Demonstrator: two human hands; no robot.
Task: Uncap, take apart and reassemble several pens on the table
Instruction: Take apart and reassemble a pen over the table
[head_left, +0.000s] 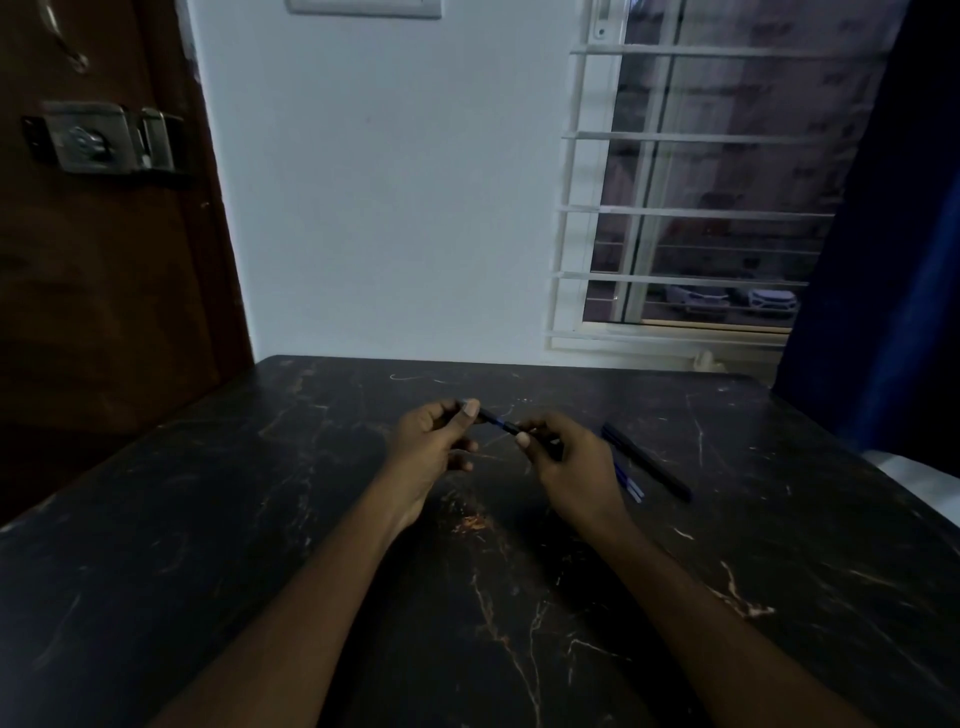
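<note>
Both hands hold one dark pen (497, 420) with a blue band above the middle of the dark marble table (311, 519). My left hand (434, 441) pinches its left end between thumb and fingers. My right hand (566, 462) grips its right end; that end is hidden in the fingers. Whether the pen is capped or split in two parts is too dim to tell. A long black pen (647, 462) lies on the table just right of my right hand. Blue and clear pen pieces (629, 486) lie beside it, partly behind my hand.
A white wall stands behind the table's far edge. A brown door with a metal latch (104, 137) is at the left. A barred window (691, 208) and a dark blue curtain (893, 234) are at the right. The room is dim.
</note>
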